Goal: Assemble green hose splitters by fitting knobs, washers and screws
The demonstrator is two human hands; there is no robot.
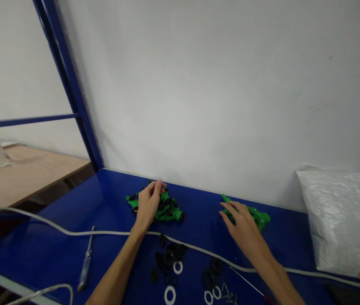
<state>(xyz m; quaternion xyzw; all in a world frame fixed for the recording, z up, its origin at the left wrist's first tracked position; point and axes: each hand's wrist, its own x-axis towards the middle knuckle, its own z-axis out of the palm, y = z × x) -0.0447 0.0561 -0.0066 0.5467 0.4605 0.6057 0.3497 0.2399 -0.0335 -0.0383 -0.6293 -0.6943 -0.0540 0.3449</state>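
Two bare hands reach across the blue desk [56,237] toward the white wall. The left hand [148,203] lies on a pile of green plastic fittings with black caps [167,209], its fingers [158,186] curled loosely over the top of the pile. The right hand [241,222] rests with spread, released fingers on a smaller green plastic fitting [259,217] near the wall. A white cable [72,231] crosses the desk just under both wrists. Nearer the camera lie black rubber rings and white washers [171,262], small screws [227,294] and a clear-handled screwdriver [85,262]. A bulging white plastic bag [341,216] sits at the right.
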